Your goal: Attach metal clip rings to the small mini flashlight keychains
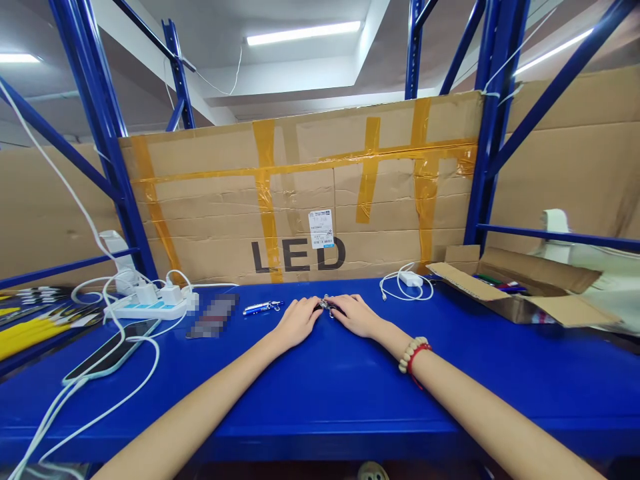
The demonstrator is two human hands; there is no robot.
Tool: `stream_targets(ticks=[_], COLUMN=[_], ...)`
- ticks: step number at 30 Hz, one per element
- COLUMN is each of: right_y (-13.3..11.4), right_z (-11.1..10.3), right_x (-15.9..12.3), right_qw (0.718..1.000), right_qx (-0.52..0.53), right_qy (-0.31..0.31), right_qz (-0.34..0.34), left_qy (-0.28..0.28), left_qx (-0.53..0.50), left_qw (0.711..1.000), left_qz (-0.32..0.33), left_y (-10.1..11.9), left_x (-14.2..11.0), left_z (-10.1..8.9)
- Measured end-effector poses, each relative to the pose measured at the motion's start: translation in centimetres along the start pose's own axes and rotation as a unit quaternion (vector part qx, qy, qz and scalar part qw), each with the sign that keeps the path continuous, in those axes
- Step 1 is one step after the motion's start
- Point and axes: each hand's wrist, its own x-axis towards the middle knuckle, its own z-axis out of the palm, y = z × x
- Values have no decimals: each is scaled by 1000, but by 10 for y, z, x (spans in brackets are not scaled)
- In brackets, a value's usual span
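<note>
My left hand [298,321] and my right hand [357,316] rest on the blue tabletop [320,393], fingertips close together. Between them is a small dark item with silvery metal parts [325,305]. Fingers of both hands are curled over its ends, so its kind cannot be made out. A beaded bracelet [411,354] and a red cord circle my right wrist. Left of my left hand lie blue pens [263,307] with shiny metal clips or charms.
On the left are a power strip [150,308] with white cables, a phone [113,350] and yellow-handled items [37,333]. A coiled white cable with a charger [411,279] and an open cardboard box [520,293] lie right. Cardboard marked LED [225,213] stands behind.
</note>
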Motion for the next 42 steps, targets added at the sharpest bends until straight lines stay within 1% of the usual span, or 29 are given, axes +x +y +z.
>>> stream_targets(ticks=[4,8,13,24,33,39,42], right_y=[1,3,3,1,2,8,6], right_z=[-4,-9,-9,-8,-9,-4,-6], right_x=[1,0,-1,0,-1,0,-1], right_qw=[998,995,994,992,991,981,980], right_qx=[-28,-32,-13,16,31,115,107], right_qy=[27,28,30,50,50,72,62], right_qz=[55,90,101,119,120,141,155], left_qy=[-2,3,8,8,3,9,8], left_qx=[8,18,12,12,23,31,37], left_qw=[1000,999,998,998,998,999,999], left_qz=[17,34,59,66,53,33,28], left_y=[1,0,0,0,-1,-4,-5], left_x=[0,0,-1,0,1,3,4], left_z=[-2,-1,1,5,6,6,7])
